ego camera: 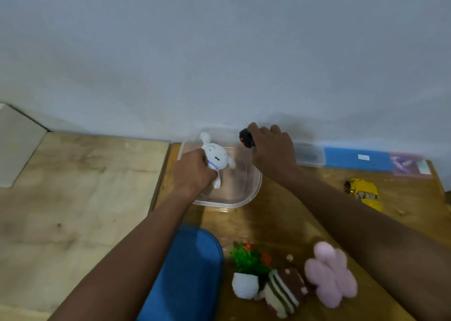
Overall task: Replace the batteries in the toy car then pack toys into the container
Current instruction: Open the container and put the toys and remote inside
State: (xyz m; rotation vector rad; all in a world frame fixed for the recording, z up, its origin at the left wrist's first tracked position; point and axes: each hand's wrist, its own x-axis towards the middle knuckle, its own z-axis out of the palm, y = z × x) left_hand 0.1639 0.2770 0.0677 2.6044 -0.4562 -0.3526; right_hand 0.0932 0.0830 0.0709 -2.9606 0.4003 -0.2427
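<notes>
Left hand: my left hand (195,172) grips the white plush toy (216,159) round its body, fingers curled tight on it, its head and ears sticking out.
Right hand: my right hand (273,150) holds a small black toy (246,139) with red marks, fingers wrapped over it; it is too blurred to say what it is.
Where the toys are: both are over the clear container (229,204), the plush above its left half, the black toy at its far rim.
Plush handling: I judge it light, soft and squashy, so a body grip is safe and it can be dropped in.
Black toy handling: it looks hard and smooth, likely slippery, so I should hold its sides and set it down low.
Waiting on the desk (280,218): the yellow toy car (363,193) lies well to the right; a pink plush (329,272), cake plush (284,291) and plant toy (249,262) sit near me.
Lid: the blue lid (190,272) lies just short of the container.
</notes>
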